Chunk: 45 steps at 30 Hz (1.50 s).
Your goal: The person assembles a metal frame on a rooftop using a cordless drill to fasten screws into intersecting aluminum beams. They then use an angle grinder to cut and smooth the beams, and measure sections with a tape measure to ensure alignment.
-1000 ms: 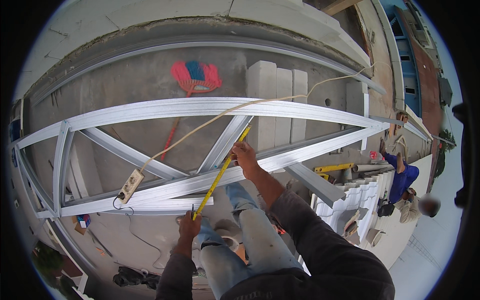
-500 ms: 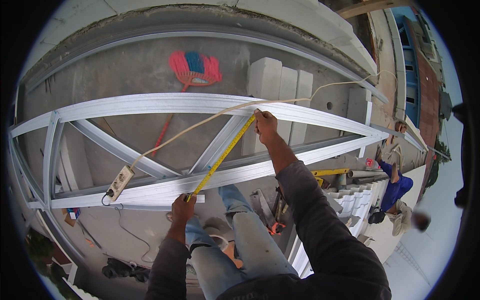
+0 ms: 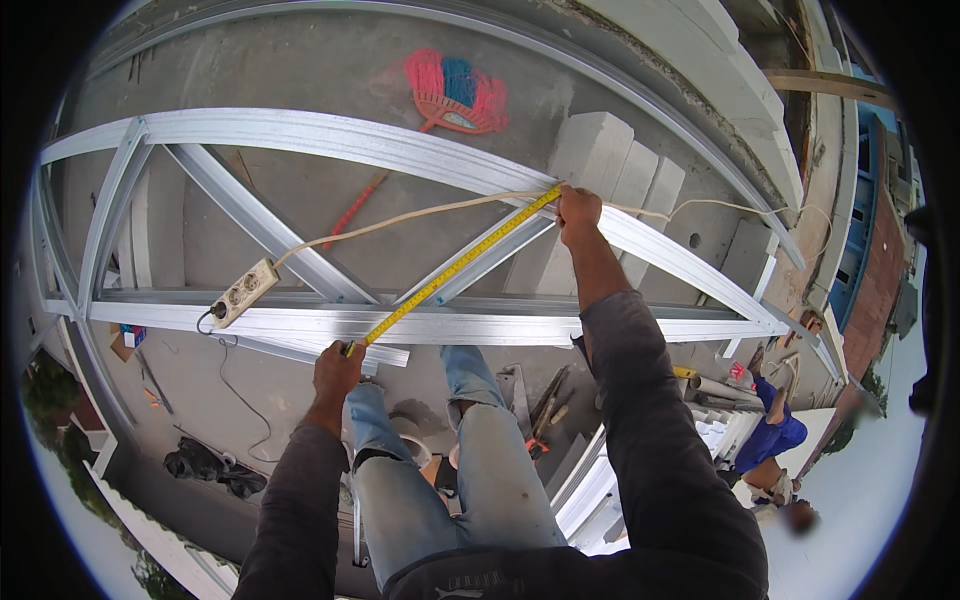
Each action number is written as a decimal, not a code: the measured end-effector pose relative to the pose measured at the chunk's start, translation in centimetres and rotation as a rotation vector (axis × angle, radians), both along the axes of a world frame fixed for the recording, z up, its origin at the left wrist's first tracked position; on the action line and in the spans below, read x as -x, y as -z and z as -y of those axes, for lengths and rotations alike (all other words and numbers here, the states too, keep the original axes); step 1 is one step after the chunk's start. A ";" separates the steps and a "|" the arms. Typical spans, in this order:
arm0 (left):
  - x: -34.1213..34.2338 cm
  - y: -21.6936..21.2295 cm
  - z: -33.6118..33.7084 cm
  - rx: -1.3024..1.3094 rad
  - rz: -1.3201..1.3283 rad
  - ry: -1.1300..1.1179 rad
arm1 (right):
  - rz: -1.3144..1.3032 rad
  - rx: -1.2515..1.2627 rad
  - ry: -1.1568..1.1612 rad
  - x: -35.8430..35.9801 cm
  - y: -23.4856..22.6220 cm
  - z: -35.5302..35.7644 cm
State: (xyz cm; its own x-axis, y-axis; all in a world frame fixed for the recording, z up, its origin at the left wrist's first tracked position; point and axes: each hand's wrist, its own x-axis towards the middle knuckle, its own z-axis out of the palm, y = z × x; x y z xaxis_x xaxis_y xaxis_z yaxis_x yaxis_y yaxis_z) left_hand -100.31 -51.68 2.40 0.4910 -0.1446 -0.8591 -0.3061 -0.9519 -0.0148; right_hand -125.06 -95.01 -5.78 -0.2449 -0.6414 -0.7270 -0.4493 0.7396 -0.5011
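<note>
A yellow tape measure (image 3: 452,268) is stretched slantwise between my hands, its printed blade facing up. My right hand (image 3: 580,212) is closed on its far end at the upper rail of a silvery metal truss (image 3: 330,137). Near the truss's lower rail, my left hand (image 3: 337,370) is closed around the near end of the tape; the fingers hide most of what they grip there. The blade runs along a diagonal brace (image 3: 505,250) and crosses the lower rail. A pale cord passes over the upper rail close to my right hand.
A white power strip (image 3: 246,292) rests on the truss's left part. Beyond lie a pink-and-blue broom (image 3: 455,95) and pale blocks (image 3: 595,150). Tools (image 3: 545,400) lie on the floor beside my legs. A person in blue trousers (image 3: 775,428) is at the right.
My view has shifted, so the truss sits higher in it. The tape has moved from the brace's right side to over the brace. Both hands keep their grip.
</note>
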 end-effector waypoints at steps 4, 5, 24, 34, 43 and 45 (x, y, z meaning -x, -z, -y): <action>-1.9 -0.4 -3.7 -0.079 0.035 -0.026 | 0.019 -0.015 0.009 0.0 0.3 0.4; -2.0 -0.5 -4.2 -0.067 0.075 -0.018 | 0.009 -0.025 0.013 -0.1 0.4 0.5; -1.6 3.0 -6.5 0.062 -0.094 -0.082 | -0.089 -0.022 0.010 0.3 2.5 2.1; -1.0 1.3 -8.0 0.083 -0.193 -0.128 | -0.001 0.130 0.086 -0.6 -0.3 -0.8; 2.0 -13.3 -20.6 0.334 -0.421 -0.231 | 0.354 -0.678 -0.880 -3.1 -23.0 -30.9; 2.4 -16.3 -25.5 0.386 -0.357 -0.316 | 0.247 -0.767 -1.565 -3.6 -27.7 -36.9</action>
State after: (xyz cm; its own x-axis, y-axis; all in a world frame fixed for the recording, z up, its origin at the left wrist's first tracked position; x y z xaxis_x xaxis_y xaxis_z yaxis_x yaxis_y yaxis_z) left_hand -102.75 -26.18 18.73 0.2526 -0.3725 -0.8930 0.0692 -0.9136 0.4007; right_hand -121.46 -58.08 21.95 0.3627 0.3284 -0.8721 -0.8780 -0.1932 -0.4379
